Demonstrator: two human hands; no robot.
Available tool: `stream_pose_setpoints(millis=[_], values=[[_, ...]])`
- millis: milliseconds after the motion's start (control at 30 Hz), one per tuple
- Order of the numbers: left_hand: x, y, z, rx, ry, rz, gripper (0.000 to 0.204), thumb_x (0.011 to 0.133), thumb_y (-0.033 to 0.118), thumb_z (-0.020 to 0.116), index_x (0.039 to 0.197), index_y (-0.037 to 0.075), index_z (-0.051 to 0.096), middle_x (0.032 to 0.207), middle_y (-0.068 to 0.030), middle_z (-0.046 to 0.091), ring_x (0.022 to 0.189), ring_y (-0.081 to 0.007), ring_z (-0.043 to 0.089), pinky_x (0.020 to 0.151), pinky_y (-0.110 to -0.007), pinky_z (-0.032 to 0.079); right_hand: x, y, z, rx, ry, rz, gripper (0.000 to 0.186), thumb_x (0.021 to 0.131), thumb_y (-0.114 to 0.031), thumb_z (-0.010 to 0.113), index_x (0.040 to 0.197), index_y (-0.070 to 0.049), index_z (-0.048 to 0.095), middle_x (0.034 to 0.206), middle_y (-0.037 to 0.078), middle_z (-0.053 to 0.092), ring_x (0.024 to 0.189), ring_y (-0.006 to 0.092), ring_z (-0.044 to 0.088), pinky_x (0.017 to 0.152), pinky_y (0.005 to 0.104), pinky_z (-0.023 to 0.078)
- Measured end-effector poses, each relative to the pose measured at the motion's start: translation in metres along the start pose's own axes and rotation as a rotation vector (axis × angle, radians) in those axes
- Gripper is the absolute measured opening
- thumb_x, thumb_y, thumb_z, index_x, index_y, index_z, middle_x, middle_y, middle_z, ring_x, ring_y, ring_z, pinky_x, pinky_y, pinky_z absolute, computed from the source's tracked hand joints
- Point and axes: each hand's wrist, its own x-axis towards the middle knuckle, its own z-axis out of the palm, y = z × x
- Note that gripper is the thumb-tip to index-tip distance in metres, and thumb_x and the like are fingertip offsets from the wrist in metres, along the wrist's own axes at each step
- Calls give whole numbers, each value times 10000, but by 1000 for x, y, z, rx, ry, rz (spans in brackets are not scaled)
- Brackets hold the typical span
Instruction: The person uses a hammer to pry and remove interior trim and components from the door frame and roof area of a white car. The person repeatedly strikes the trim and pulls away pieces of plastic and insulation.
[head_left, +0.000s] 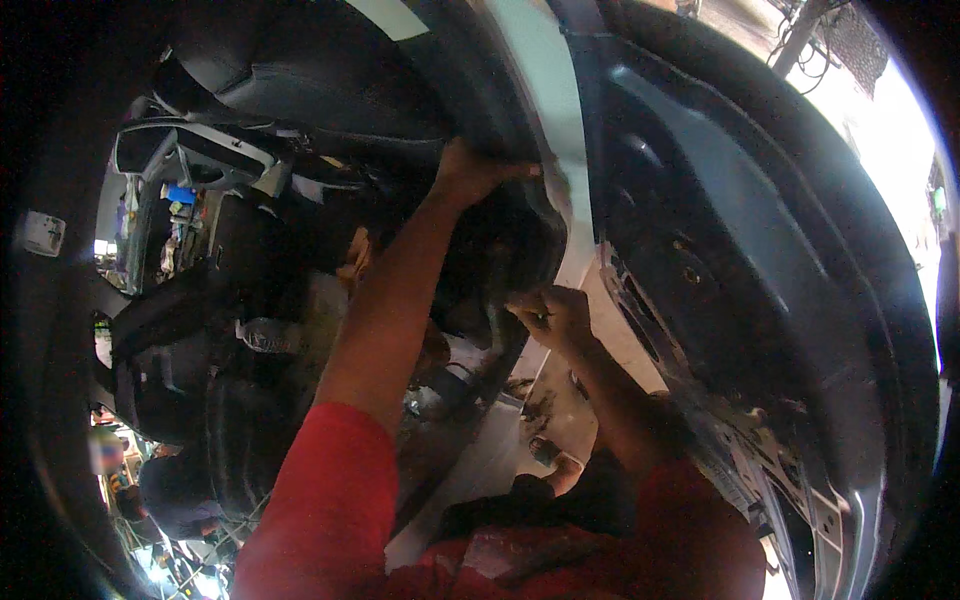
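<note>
My left hand (pixel 475 178) reaches far into the car's open doorway. Its visible thumb or finger stretches right along the dark interior trim (pixel 515 215) to the pale body pillar (pixel 562 120); its other fingers are partly hidden. Lower and to the right, my right hand (pixel 555 317) is closed, its fingertips bunched beside the dark lower edge of the doorway. Whatever is pinched there is too small and dark to make out. My left forearm (pixel 385 300) crosses the dim cabin.
The open car door (pixel 740 250) stands close on my right. A dark seat-like panel (pixel 310 95) lies at upper left. Among cabin clutter is a clear plastic bottle (pixel 268 335). Beneath my right arm, the floor (pixel 560 405) shows dark marks.
</note>
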Motion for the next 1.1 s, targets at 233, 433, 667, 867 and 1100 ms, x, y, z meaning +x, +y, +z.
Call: stream_pose_setpoints(millis=[233, 433, 667, 867, 1100], values=[[-2, -11, 16, 285, -54, -43, 1025, 640, 580, 1022, 1421, 10, 680, 1430, -213, 726, 1336, -380, 691, 1168, -464, 527, 43, 101, 44, -280, 252, 254, 254, 988, -338, 796, 939, -90, 770, 863, 198, 766, 811, 428, 756, 701, 520, 587], [-14, -30, 25, 255, -31, -11, 1081, 632, 618, 1008, 1457, 16, 655, 1493, -207, 689, 1406, -373, 641, 1220, -464, 477, 22, 89, 29, -369, 45, 211, 173, 954, -236, 789, 1041, -87, 775, 928, 213, 781, 876, 435, 762, 752, 508, 611], [-21, -39, 39, 370, 3, 42, 1118, 623, 626, 1005, 1483, 15, 635, 1541, -227, 643, 1489, -357, 564, 1266, -457, 426, -6, 111, 44, -322, -44, 121, 174, 933, -196, 782, 1098, -142, 789, 950, 187, 780, 847, 432, 761, 748, 532, 610], [-10, -77, 73, 493, -51, 15, 1191, 618, 639, 996, 1531, 2, 575, 1548, -232, 636, 1458, -379, 590, 1235, -463, 462, -6, 182, 59, -503, -54, 417, 220, 957, -198, 746, 1170, -146, 768, 976, 172, 773, 943, 409, 765, 790, 525, 617], [-19, -107, 92, 527, -25, -10, 1201, 592, 696, 987, 1495, -3, 616, 1497, -246, 667, 1391, -415, 640, 1178, -477, 520, -6, 199, 64, -667, -146, 493, 159, 942, -248, 744, 1075, -219, 827, 1019, 129, 787, 854, 351, 775, 750, 451, 639]])
